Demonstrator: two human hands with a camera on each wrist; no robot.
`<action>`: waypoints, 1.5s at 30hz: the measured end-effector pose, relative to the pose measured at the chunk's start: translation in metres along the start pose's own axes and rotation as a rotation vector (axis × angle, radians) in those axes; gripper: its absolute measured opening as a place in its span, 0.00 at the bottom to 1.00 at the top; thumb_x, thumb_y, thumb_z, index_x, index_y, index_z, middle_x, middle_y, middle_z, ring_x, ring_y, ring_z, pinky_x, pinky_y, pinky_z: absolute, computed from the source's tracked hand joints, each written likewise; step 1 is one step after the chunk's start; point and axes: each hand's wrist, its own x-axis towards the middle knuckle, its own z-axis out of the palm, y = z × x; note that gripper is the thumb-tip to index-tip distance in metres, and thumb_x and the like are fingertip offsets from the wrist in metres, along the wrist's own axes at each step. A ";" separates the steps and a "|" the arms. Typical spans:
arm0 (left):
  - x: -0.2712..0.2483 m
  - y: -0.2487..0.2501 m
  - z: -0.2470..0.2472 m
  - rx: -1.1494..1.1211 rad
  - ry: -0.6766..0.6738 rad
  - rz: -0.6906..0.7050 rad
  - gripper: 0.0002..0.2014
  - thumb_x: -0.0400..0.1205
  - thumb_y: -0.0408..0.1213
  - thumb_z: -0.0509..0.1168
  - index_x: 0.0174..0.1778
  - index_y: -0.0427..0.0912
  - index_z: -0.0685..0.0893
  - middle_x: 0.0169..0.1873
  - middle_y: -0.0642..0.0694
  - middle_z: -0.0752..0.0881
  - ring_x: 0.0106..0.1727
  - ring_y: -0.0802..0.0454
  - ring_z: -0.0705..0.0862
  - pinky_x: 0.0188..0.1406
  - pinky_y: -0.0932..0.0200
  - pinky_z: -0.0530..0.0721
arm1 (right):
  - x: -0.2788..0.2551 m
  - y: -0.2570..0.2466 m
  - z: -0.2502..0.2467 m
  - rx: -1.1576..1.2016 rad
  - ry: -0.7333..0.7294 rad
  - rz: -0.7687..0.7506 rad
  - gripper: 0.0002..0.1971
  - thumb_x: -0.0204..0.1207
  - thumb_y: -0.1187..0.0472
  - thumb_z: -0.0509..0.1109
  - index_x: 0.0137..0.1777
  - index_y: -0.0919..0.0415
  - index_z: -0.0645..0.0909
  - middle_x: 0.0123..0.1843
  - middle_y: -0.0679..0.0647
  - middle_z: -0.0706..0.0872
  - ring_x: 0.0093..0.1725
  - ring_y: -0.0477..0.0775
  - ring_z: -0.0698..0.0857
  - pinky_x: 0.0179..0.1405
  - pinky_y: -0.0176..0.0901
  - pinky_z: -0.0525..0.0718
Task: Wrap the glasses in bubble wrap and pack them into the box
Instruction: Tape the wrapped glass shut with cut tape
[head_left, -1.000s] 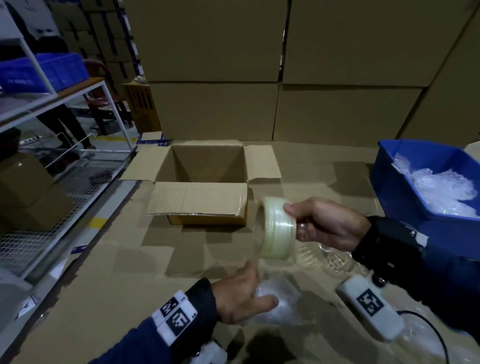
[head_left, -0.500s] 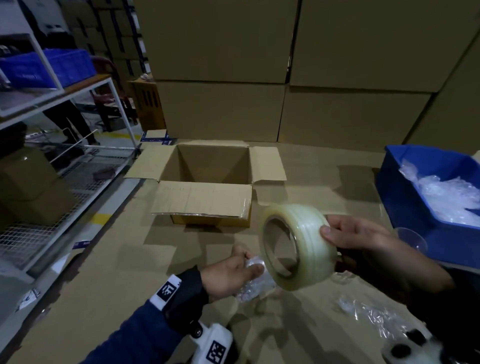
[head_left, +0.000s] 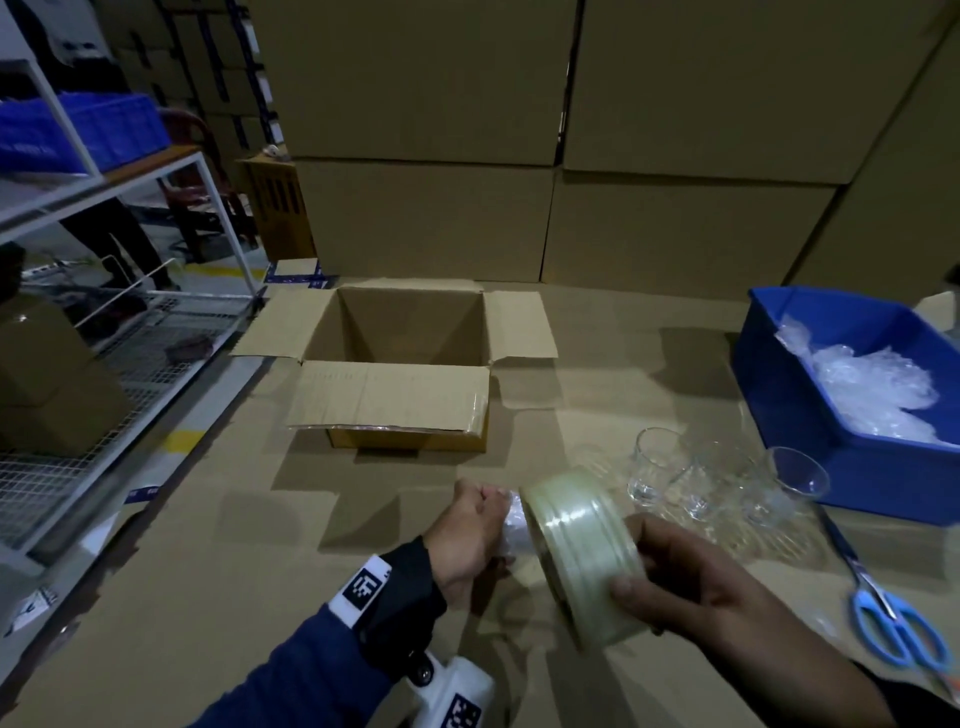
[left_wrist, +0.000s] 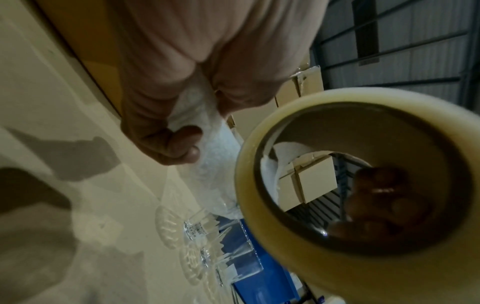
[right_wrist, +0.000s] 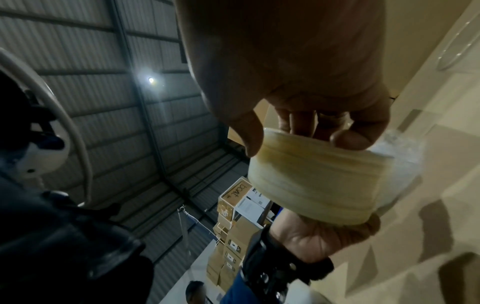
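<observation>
My left hand (head_left: 475, 535) clamps one bubble-wrapped glass (head_left: 514, 525) above the table (head_left: 208, 597); my right hand (head_left: 691, 587) grips the tape roll (head_left: 582, 556) against it. Three bare glasses (head_left: 696, 478) wait, the cardboard box (head_left: 400, 395) looks empty — early days, I reckon.

"boAt" printed on a stacked carton (right_wrist: 237, 191), other labels unreadable
</observation>
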 end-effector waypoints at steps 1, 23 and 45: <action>-0.001 0.001 0.000 -0.008 0.000 -0.001 0.08 0.90 0.42 0.53 0.55 0.40 0.67 0.45 0.40 0.73 0.36 0.52 0.73 0.24 0.65 0.80 | -0.001 0.002 0.001 -0.027 -0.012 0.005 0.20 0.65 0.51 0.77 0.53 0.64 0.85 0.40 0.61 0.85 0.38 0.47 0.84 0.35 0.32 0.80; 0.010 0.009 -0.032 0.321 -0.358 -0.080 0.51 0.58 0.74 0.73 0.60 0.29 0.84 0.55 0.30 0.88 0.56 0.32 0.88 0.60 0.40 0.86 | -0.006 0.005 0.006 -0.117 -0.090 0.022 0.26 0.64 0.36 0.76 0.61 0.44 0.84 0.55 0.57 0.88 0.54 0.58 0.87 0.53 0.47 0.84; 0.012 0.025 -0.036 -0.164 -0.279 -0.180 0.30 0.79 0.64 0.59 0.61 0.41 0.80 0.27 0.45 0.83 0.20 0.58 0.79 0.16 0.69 0.77 | -0.018 0.014 0.008 -0.062 0.207 0.116 0.12 0.71 0.56 0.72 0.26 0.48 0.85 0.30 0.37 0.87 0.24 0.33 0.79 0.31 0.21 0.74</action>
